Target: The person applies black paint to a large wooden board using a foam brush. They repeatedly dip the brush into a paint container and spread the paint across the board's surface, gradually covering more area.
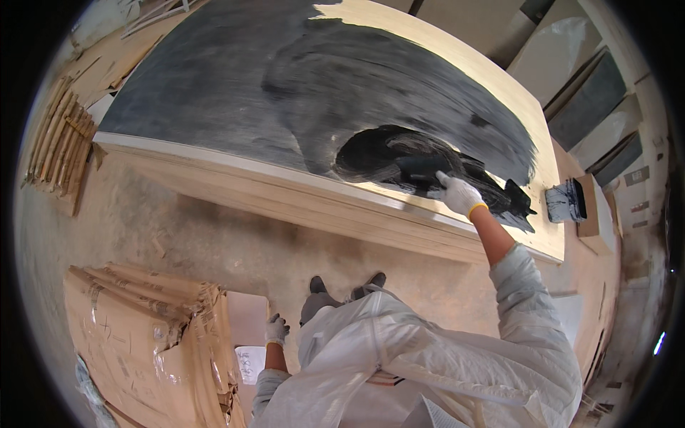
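My right hand [460, 194], in a white knit glove with a yellow cuff, is closed on a dark, paint-covered spreading tool [422, 168]. The tool rests flat in wet black paint on a large pale board [546, 146]; its exact kind is hidden under the paint. Much of the board carries a streaked dark grey coat, with a thick black patch around the tool. Bare pale surface shows along the far and right edges. My left hand [277, 329], also gloved, hangs at my side with fingers loosely apart, holding nothing.
A paint-smeared tub [566, 201] stands at the board's right end, beside a cardboard box [599, 217]. Folded cardboard [135, 335] lies behind me to the left. Bundled wooden strips [61, 139] sit off the board's left end. Panels [589, 100] lean at the far right.
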`<state>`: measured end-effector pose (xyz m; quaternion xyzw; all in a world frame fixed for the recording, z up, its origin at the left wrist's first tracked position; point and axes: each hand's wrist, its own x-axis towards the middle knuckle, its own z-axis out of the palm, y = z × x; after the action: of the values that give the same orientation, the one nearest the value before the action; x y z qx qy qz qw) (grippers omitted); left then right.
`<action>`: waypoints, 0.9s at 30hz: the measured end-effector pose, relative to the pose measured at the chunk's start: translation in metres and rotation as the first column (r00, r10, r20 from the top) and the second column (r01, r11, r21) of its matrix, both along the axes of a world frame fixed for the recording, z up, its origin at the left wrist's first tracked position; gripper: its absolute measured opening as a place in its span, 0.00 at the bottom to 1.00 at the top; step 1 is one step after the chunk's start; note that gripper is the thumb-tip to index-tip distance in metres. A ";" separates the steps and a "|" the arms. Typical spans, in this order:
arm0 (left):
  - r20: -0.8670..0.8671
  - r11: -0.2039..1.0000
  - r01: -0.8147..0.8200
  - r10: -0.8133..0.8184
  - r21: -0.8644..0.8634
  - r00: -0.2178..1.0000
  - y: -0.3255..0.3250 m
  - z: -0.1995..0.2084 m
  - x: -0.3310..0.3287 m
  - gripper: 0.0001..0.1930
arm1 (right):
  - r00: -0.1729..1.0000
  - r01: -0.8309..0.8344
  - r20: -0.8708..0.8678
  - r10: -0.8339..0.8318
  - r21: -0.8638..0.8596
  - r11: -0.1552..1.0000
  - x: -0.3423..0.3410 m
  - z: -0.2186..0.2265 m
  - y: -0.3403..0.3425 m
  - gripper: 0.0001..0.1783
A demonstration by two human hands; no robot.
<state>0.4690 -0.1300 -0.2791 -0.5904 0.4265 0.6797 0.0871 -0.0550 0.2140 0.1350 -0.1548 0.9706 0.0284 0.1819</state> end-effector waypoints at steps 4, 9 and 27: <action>0.072 0.995 0.081 -0.085 0.051 0.994 0.008 -0.002 0.001 0.23 | 0.998 0.005 0.062 -0.002 -0.053 0.999 0.020 -0.013 -0.042 0.35; 0.191 0.987 0.144 -0.155 0.072 0.969 0.020 0.008 0.003 0.21 | 0.995 0.082 0.065 -0.076 -0.097 0.992 0.073 -0.026 0.013 0.32; 0.003 0.955 0.281 -0.282 -0.092 0.959 0.025 0.041 -0.137 0.26 | 0.907 0.421 0.089 -0.412 -0.203 0.884 -0.080 -0.019 0.082 0.25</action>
<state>0.3320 -0.1051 -0.2383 -0.5233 0.5373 0.6433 0.1538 -0.1352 0.2960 0.1163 0.0375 0.9742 -0.1212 0.1867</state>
